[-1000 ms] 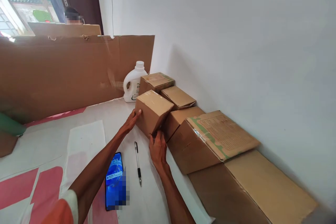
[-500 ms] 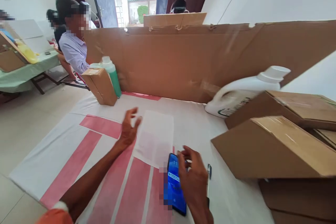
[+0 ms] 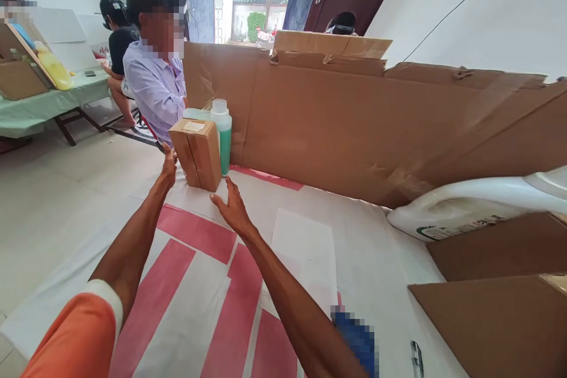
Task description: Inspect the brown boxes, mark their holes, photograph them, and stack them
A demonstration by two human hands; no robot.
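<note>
Broadly, the tabletop (image 3: pixel 186 319), covered in a white sheet with red bands, ends at a far edge walled off by a tall cardboard screen (image 3: pixel 354 124), and beyond its far left corner a person in a pale shirt (image 3: pixel 156 85) sits close by. Along the right edge lie large brown cartons (image 3: pixel 491 319) with a white jug (image 3: pixel 469 209) resting on its side against them. The small brown box (image 3: pixel 198 152) stands upright near the far left corner, just in front of a green bottle with a white cap (image 3: pixel 221 130), the two seemingly touching. The left hand (image 3: pixel 169 165) has its fingertips at the box's left face, while the right hand (image 3: pixel 230 205) lies flat and open on the tabletop just beside the box's lower right corner, not yet on it; neither grip has closed, so the box is unheld. The risks, as I judge them: a push from the left alone could tip the tall narrow box rightward or shove it back into the bottle and topple that; a lift with only fingertips could let it slip toward the near edge or off the left edge, which is close. A white paper sheet (image 3: pixel 305 254) lies mid-tabletop, and a pen (image 3: pixel 416 357) lies at the near edge, where a dragged forearm could sweep it off.
</note>
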